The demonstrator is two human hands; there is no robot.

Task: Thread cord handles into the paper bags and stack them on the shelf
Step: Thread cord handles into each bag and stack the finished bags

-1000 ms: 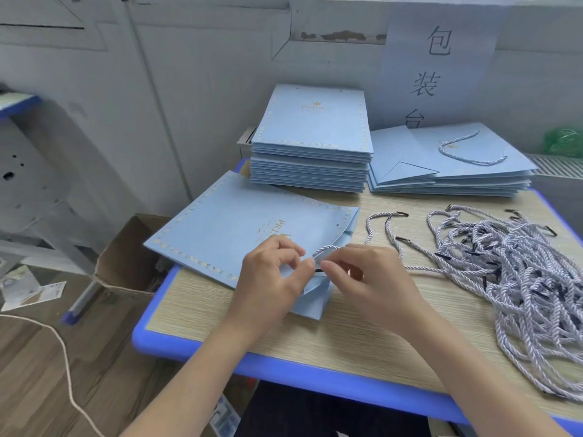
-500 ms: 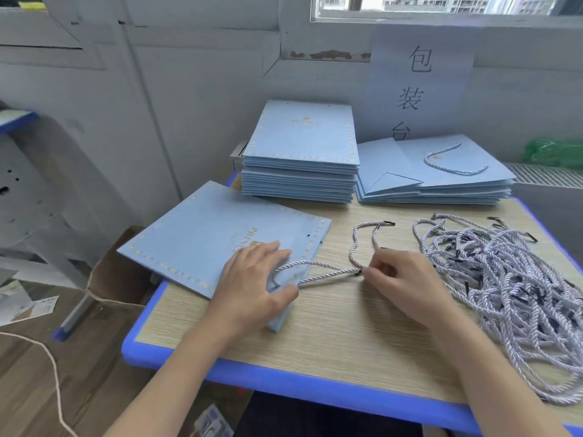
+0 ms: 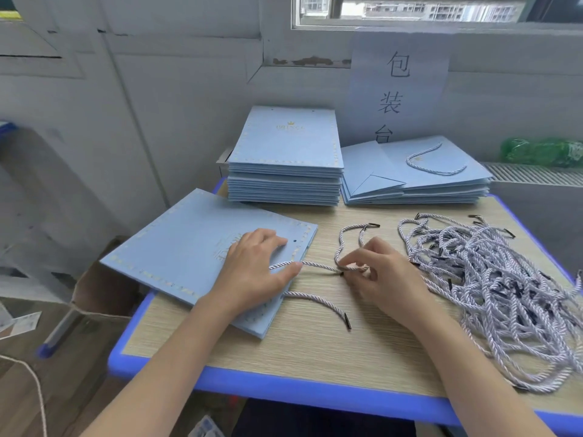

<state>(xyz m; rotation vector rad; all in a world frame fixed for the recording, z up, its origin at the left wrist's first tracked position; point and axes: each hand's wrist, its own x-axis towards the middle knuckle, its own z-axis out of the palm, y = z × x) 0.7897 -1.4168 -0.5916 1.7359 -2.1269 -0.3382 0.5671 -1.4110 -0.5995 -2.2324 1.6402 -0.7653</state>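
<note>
A flat light-blue paper bag (image 3: 186, 250) lies at the table's left, overhanging the edge. My left hand (image 3: 252, 269) rests flat on its right end, beside a punched hole (image 3: 295, 240). A white twisted cord (image 3: 315, 264) runs from under that hand to the right. My right hand (image 3: 378, 272) pinches the black tip of a loose cord (image 3: 350, 234) that loops away toward the back. One more cord end (image 3: 318, 302) sticks out from the bag's near corner.
A big tangle of loose cords (image 3: 492, 279) fills the table's right side. Behind stand a stack of blue bags without handles (image 3: 287, 159) and a stack of bags with handles (image 3: 416, 178). The blue-edged table (image 3: 284, 386) ends close in front. A cardboard box (image 3: 97, 288) sits at the left.
The bag was laid flat and my left hand spread on it. My right hand moved right, away from the bag, to a loose cord's tip. The camera tilted up.
</note>
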